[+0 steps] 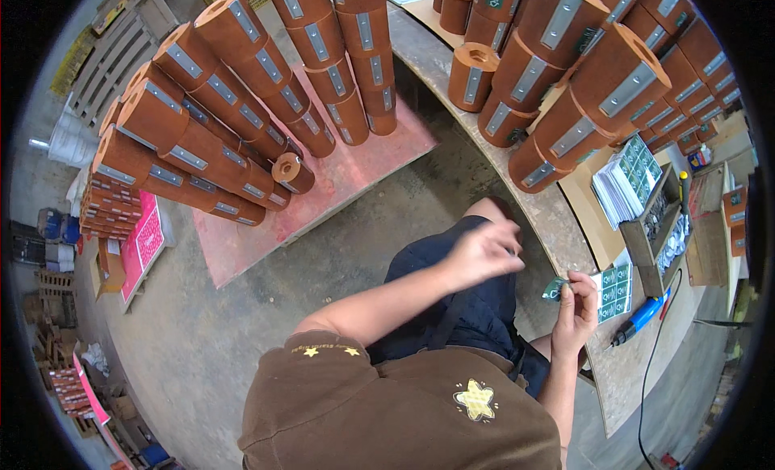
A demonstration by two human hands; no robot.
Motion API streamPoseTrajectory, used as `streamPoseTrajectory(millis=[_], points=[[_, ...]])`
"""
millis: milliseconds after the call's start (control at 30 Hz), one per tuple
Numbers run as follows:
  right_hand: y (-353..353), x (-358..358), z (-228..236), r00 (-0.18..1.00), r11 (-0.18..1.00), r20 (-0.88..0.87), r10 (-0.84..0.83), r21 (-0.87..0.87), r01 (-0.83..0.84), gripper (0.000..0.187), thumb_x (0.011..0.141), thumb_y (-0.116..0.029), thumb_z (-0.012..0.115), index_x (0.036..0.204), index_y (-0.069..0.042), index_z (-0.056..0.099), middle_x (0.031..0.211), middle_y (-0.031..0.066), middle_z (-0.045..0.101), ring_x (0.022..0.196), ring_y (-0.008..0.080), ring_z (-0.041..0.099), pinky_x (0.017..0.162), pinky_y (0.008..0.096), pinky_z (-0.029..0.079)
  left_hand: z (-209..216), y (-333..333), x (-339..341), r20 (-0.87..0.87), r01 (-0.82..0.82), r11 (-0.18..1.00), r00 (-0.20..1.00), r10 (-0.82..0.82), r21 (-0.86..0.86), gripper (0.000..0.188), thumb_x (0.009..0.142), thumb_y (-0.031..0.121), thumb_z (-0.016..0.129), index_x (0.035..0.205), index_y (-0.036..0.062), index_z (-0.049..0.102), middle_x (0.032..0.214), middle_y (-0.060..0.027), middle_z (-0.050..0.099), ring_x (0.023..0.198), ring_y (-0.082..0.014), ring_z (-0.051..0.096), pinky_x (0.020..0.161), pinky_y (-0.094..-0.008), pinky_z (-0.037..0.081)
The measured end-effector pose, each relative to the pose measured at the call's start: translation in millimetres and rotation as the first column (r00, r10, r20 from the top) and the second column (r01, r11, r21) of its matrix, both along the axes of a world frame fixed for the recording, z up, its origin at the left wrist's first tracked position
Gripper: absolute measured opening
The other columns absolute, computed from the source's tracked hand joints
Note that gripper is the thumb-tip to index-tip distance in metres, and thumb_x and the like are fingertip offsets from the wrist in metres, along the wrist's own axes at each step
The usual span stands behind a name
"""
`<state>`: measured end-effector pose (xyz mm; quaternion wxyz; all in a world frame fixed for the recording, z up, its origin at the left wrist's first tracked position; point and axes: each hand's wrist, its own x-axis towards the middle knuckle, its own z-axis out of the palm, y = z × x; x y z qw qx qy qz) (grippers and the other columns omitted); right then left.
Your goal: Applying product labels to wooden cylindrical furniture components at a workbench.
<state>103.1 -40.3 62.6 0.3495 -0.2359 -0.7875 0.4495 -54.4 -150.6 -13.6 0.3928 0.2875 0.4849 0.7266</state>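
Observation:
A small green sticker (555,289) is pinched between the thumb and fingers of my right hand (575,308), over the front edge of the workbench. My left hand (487,250) hangs above my lap, to the left of the sticker and apart from it. Its fingers are bent but smeared by motion, and whether anything is in them does not show. Right beside my right hand, a sheet of green stickers (615,294) lies on the bench. Farther back stands a thick stack of similar sticker sheets (628,182).
Reddish-brown cylinders with metal plates stand stacked on the workbench (557,228); more columns (347,82) fill a pink-topped platform (355,179) at left. A wooden tray (646,248) holds small metal parts. A blue power screwdriver (642,318) and a black cable (650,357) lie at right.

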Motion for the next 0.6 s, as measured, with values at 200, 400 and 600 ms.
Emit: streamPoseTrajectory(millis=[200,400,600], points=[[-1.9,-1.3,-3.0,0.996,0.991,0.053,0.066,-0.117,-0.059,0.004,0.085,-0.003,0.053,0.086,-0.002,0.049,0.104,0.0083,0.051,0.094,0.0128,0.047,0.082,0.0247,0.038,-125.3,-122.7,-167.0,-0.186,-0.979,0.009,0.047,0.981,-0.202,0.044,0.07,0.009,0.069,0.104,-0.0025,0.043,0.093,-0.0083,0.052,0.084,-0.0169,0.051,0.074,-0.0296,0.045],[-6.1,6.8,-16.0,0.994,0.982,0.108,-0.003,-0.188,0.024,0.005,0.083,-0.001,0.054,0.082,-0.001,0.049,0.099,0.0083,0.05,0.081,0.0081,0.047,0.069,0.0197,0.04,-118.5,-174.7,-241.1,-0.537,-0.532,-0.525,-0.148,0.83,-0.665,0.094,0.047,0.028,0.084,0.118,-0.0054,0.034,0.118,-0.0247,0.043,0.107,-0.0325,0.047,0.092,-0.0374,0.04],[-8.3,6.2,-12.2,0.99,0.962,0.104,-0.099,-0.245,0.122,0.006,0.082,-0.001,0.055,0.082,-0.001,0.049,0.098,0.0072,0.05,0.078,0.007,0.046,0.069,0.0189,0.04,-139.6,-182.7,-265.6,-0.488,-0.483,-0.487,-0.134,0.863,-0.728,0.091,0.046,0.042,0.081,0.111,-0.0044,0.037,0.112,-0.0274,0.044,0.101,-0.0395,0.049,0.09,-0.0436,0.04]])
